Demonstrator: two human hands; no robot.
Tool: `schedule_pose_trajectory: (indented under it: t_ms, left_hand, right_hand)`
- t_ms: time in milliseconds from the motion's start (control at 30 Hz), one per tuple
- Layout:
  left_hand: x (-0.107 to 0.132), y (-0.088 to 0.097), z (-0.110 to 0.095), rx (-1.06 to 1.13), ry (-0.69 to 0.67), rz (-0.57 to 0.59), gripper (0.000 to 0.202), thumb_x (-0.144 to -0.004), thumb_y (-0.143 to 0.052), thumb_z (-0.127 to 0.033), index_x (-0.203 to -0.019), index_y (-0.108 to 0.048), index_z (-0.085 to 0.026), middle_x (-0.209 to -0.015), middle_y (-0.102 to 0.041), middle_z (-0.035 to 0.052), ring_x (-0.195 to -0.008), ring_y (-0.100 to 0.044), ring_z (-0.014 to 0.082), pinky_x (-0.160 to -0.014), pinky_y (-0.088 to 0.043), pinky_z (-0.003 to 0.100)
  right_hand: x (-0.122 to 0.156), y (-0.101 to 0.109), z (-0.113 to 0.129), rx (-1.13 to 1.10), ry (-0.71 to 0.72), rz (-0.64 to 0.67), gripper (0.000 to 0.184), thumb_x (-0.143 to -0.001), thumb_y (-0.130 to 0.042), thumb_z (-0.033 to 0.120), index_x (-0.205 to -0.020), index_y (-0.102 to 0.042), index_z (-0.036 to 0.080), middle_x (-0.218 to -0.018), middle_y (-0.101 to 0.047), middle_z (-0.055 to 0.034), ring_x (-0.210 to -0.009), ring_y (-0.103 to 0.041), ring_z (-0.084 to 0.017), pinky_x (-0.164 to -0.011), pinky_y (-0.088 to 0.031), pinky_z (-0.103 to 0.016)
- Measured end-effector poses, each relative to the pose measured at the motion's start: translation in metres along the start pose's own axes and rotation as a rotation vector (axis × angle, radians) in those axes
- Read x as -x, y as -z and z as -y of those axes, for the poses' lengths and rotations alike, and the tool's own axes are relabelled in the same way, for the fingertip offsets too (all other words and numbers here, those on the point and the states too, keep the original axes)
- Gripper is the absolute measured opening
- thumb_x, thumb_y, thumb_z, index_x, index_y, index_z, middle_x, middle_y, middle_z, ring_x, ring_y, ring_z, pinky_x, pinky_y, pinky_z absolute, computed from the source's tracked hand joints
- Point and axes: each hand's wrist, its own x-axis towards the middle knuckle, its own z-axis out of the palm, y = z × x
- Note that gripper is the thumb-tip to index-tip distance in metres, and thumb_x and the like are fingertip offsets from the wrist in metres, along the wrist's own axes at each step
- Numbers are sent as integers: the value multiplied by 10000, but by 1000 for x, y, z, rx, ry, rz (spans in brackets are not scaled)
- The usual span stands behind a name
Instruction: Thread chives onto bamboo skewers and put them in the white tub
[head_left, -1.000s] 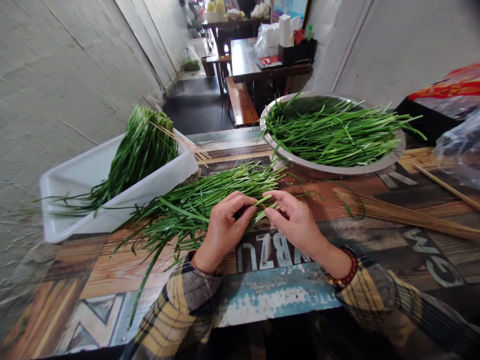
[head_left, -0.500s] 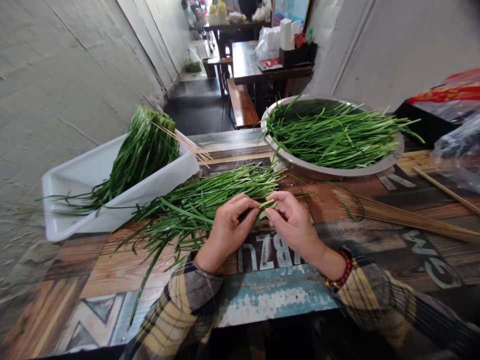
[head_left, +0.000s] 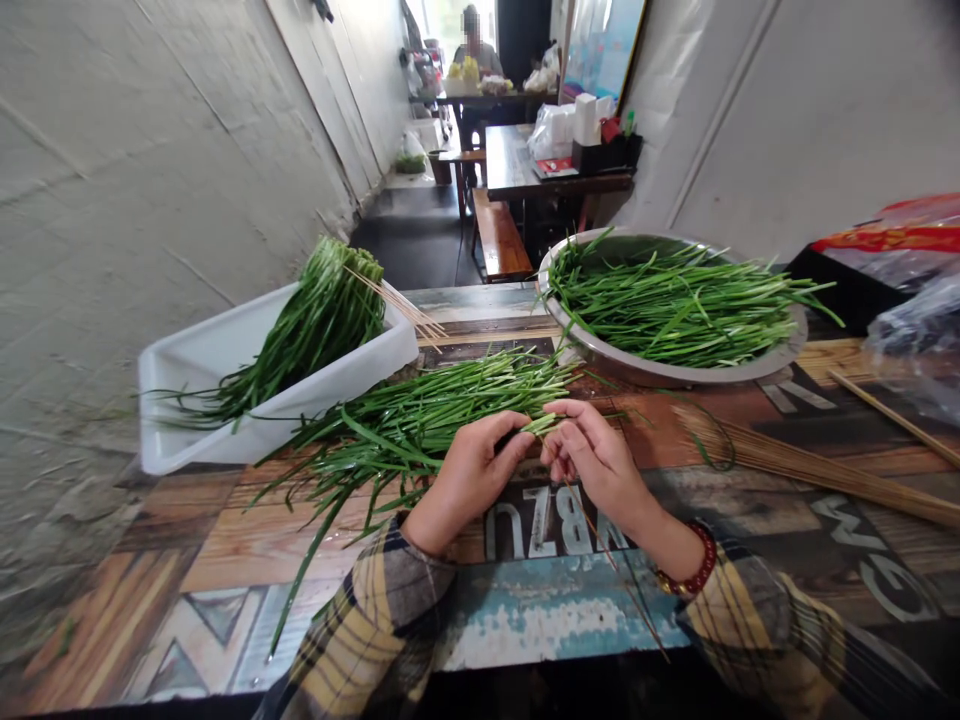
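Note:
My left hand (head_left: 480, 465) is closed, thumb and fingers pinching the pale ends of a few garlic chives (head_left: 537, 426). Close beside it, my right hand (head_left: 604, 465) has its fingers closed round a thin bamboo skewer (head_left: 619, 572), which slants down toward the table's front edge. The skewer's upper end is hidden by the fingers, so I cannot tell whether it pierces the stems. Just beyond my left hand lies a loose pile of garlic chives (head_left: 420, 405), pale ends to the right, leaves trailing left.
A white plastic tray (head_left: 180, 445) at left holds a bundle of chives (head_left: 322, 310) on skewers. At back right a metal bowl (head_left: 637, 368) is heaped with chives. Bamboo skewers (head_left: 817, 465) and plastic bags (head_left: 919, 330) lie to the right. A person (head_left: 476, 50) is in the background.
A skewer now shows below my right hand, slanting toward the front edge. My hands stay close together at the chive ends. The view has tilted up and shifted slightly left.

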Motion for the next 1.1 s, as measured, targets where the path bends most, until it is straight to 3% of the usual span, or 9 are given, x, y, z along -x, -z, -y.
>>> schedule_pose_trajectory:
  t_ms: [233,433,600,767,900,1000,1100]
  left_hand:
    - [-1,6,4,47,62,-26,174,-892,-504,-255,-799,-616,-161,-702,-640,4,-670,-571,137,-611,-435,223]
    - [-1,6,-3,69,76,-45,320,-921,-447,-291,-650,-554,-156,-603,-554,-18,-582,-493,109,-573,-376,216]
    - [0,3,-4,79,71,-40,306,-902,-469,-268,-630,-546,-152,-592,-531,-21,-580,-468,104,-560,-357,211]
    - [1,-1,0,131,31,24,304,-908,-470,-264,-652,-588,-149,-643,-605,-7,-617,-530,109,-605,-401,210]
    - [2,-4,1,53,33,2,284,-903,-486,-253,-667,-604,-148,-654,-627,-4,-622,-552,114,-594,-397,211]
    - [3,-4,1,-6,9,50,232,-906,-498,-249,-756,-649,-157,-717,-671,7,-665,-597,127,-620,-419,218]
    - [3,0,3,-33,-41,87,172,-902,-523,-231,-850,-677,-175,-807,-705,21,-739,-635,141,-680,-452,232]
  right_hand:
    - [0,-2,-1,392,40,103,261,-925,-472,323,-757,-611,178,-508,-523,46,-455,-487,-97,-514,-386,-226]
    - [1,-4,2,465,122,93,290,-934,-430,306,-758,-629,189,-519,-514,37,-509,-508,-120,-544,-384,-235]
    - [4,-5,2,502,191,64,315,-942,-411,316,-723,-599,190,-581,-554,14,-553,-526,-126,-576,-397,-241]
    - [3,-6,-1,468,154,39,312,-929,-438,340,-700,-593,195,-549,-531,21,-525,-508,-125,-555,-392,-244]
    - [1,-6,-5,315,-16,84,303,-917,-462,415,-728,-550,195,-508,-496,51,-436,-454,-100,-467,-360,-223]
    - [0,-6,-7,171,-108,80,288,-897,-493,484,-842,-505,201,-558,-524,63,-408,-459,-88,-415,-344,-202]
    - [-2,-5,-8,140,-113,68,288,-895,-498,482,-846,-495,199,-550,-511,68,-410,-470,-89,-414,-353,-199]
